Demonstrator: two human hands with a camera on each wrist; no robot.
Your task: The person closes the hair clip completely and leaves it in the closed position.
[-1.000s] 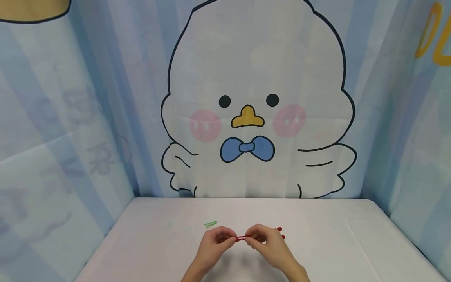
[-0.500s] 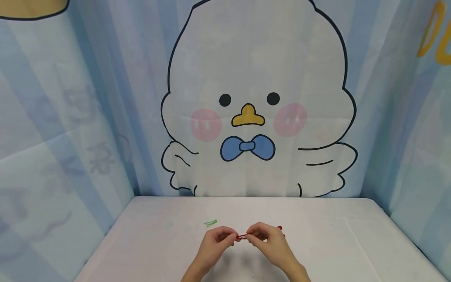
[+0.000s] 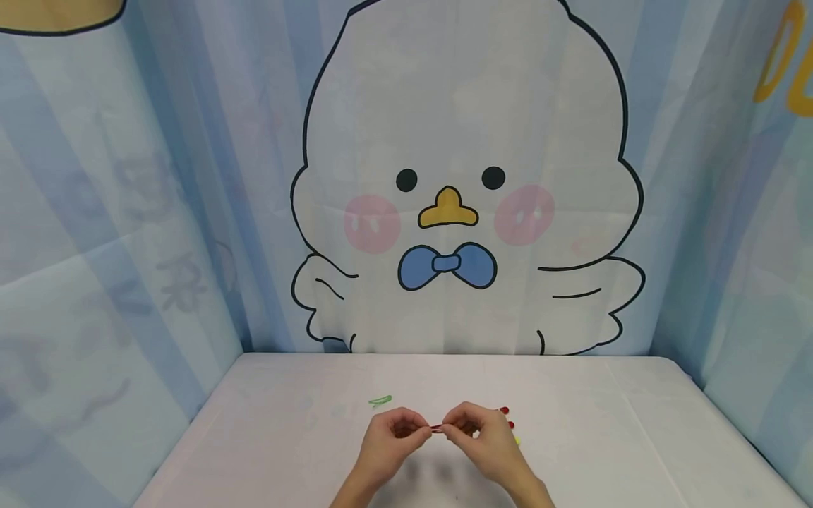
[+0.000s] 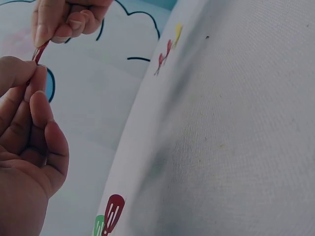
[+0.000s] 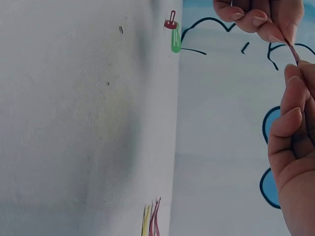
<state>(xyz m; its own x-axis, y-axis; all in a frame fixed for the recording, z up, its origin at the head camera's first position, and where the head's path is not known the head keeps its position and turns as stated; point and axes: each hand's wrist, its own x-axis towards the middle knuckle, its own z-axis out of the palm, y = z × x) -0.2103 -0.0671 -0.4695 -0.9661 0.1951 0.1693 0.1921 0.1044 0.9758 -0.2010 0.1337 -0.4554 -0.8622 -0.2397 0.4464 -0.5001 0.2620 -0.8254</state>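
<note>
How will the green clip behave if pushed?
The green clip lies flat on the table, so it should slide rather than roll. Its thin, slotted body suggests it's light and fairly stiff. A push may also shift the red clip close beside it.

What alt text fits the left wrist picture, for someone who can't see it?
A person's left hand and right hand pinch a slim red item between them over a white tabletop. A slotted red clip and a green clip lie at the picture's bottom edge; two small red pieces and a yellow piece lie higher up.
</note>
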